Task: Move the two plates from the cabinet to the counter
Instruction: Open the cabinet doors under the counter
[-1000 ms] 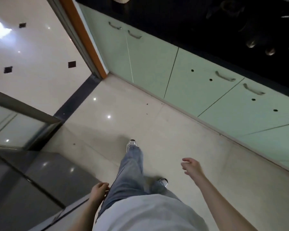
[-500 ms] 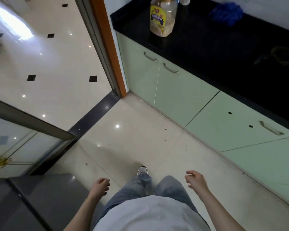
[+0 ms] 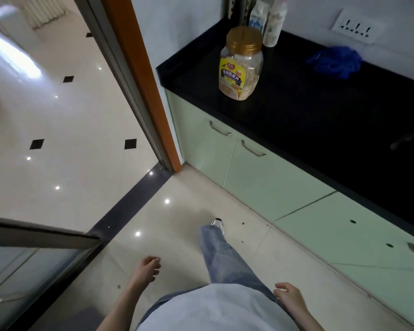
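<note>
The floor (image 3: 189, 235) fills most of the view, with a black surface (image 3: 320, 111) above closed green cabinet doors (image 3: 268, 177) at right. No plates show. A jar (image 3: 241, 65) stands on the surface near its left end, a blue cloth (image 3: 334, 62) farther right. Left hand (image 3: 146, 268) and right hand (image 3: 289, 297) hang loosely curled, each grip empty.

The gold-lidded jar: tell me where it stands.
The gold-lidded jar stands upright on the black counter, near its left end by the orange door frame, in front of two white bottles.
</note>
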